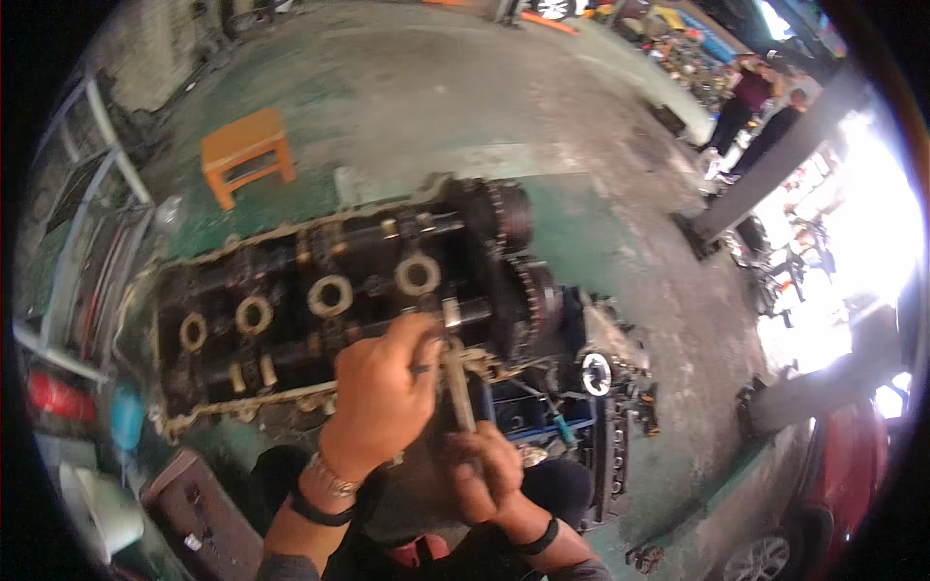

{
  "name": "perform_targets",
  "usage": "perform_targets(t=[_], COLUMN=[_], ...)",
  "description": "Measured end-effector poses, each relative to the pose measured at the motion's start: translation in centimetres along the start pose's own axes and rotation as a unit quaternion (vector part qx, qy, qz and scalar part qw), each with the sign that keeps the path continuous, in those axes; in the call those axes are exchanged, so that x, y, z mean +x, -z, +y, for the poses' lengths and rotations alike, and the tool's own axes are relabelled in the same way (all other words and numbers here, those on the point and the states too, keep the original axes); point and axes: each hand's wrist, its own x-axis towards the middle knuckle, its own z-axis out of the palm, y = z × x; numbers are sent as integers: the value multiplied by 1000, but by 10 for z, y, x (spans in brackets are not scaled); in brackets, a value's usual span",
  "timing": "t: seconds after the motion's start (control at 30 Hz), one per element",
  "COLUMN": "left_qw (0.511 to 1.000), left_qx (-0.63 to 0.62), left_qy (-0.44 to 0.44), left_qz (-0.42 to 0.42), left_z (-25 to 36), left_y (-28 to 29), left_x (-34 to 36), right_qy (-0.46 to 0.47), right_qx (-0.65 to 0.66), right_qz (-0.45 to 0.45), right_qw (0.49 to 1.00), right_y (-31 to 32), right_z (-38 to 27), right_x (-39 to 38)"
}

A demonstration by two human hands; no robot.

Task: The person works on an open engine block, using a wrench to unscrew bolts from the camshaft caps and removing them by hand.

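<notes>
A dark engine cylinder head (368, 261) with two toothed chain sprockets (523, 300) at its right end lies in front of me. My left hand (383, 387) is closed at the upper end of a long metal wrench (458, 387), over the near edge of the head, beside a pale ring-shaped seat. Lower down, my right hand (484, 470) grips the wrench's handle. The wrench's working end is partly hidden by my left fingers.
An orange stool (242, 140) stands behind. Engine parts (605, 465) sit below right. At left are a metal rack (107, 126) and red cylinder (60, 395). Two people (751, 107) stand near a lift post (775, 155); a red car (833, 484) is at lower right.
</notes>
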Motion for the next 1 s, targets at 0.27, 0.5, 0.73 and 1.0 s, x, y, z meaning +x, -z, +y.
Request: perform_targets(t=[0.27,0.5,0.73,1.0], left_qw=[999,999,999,999], left_qx=[-41,-41,-34,-33], left_qy=[12,3,18,27], left_qz=[1,-5,-24,-25], left_z=[-4,-12,-10,-11], left_y=[-2,-3,1,1], left_x=[-3,-5,-6,-7], right_qy=[-64,-25,-16,-13], right_qx=[1,-7,24,42], right_qz=[-13,-13,-8,-13], right_qw=[998,1000,1000,999], right_y=[1,-4,-9,-13], right_z=[-9,-2,-2,-2], right_x=[-2,-1,-1,2])
